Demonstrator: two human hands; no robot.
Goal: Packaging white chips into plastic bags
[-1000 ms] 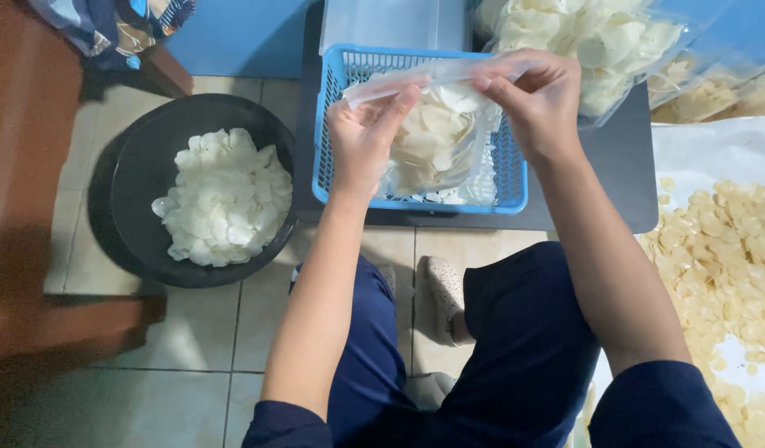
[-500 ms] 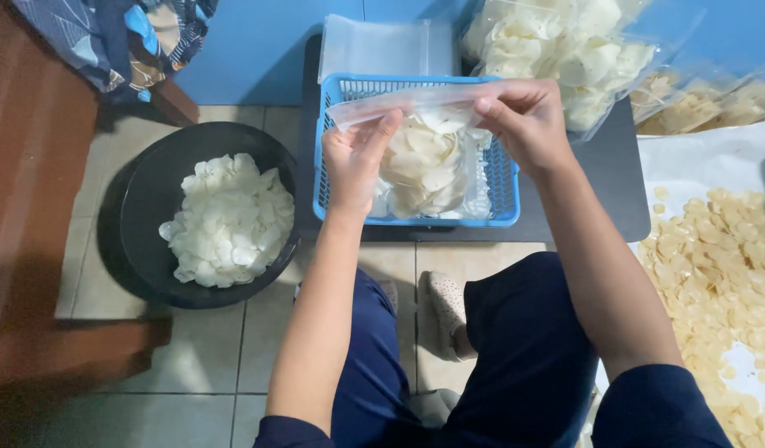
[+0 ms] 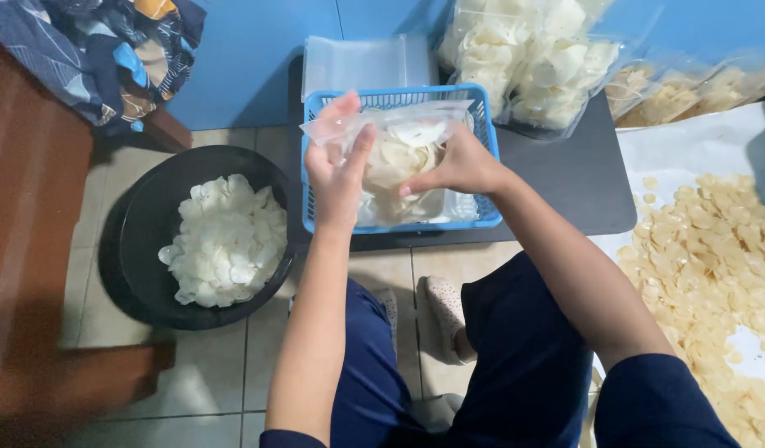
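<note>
A clear plastic bag of white chips (image 3: 399,153) is held up over a blue plastic basket (image 3: 482,108). My left hand (image 3: 337,162) grips the bag's left side near its top. On the bag's right side, my right hand (image 3: 461,166) presses against the plastic lower down. The bag is lifted slightly out of the basket and its top edge is folded flat.
A black round basin (image 3: 141,224) of loose white chips (image 3: 229,241) stands on the tiled floor at left. Filled clear bags (image 3: 532,58) lie behind the basket. Empty flat bags (image 3: 353,62) sit at the back. Yellowish chips (image 3: 714,265) are spread on white paper at right.
Both hands held the bag's top edge stretched wide before. Now the right hand has dropped to the bag's side, and the left hand has slid lower along the bag.
</note>
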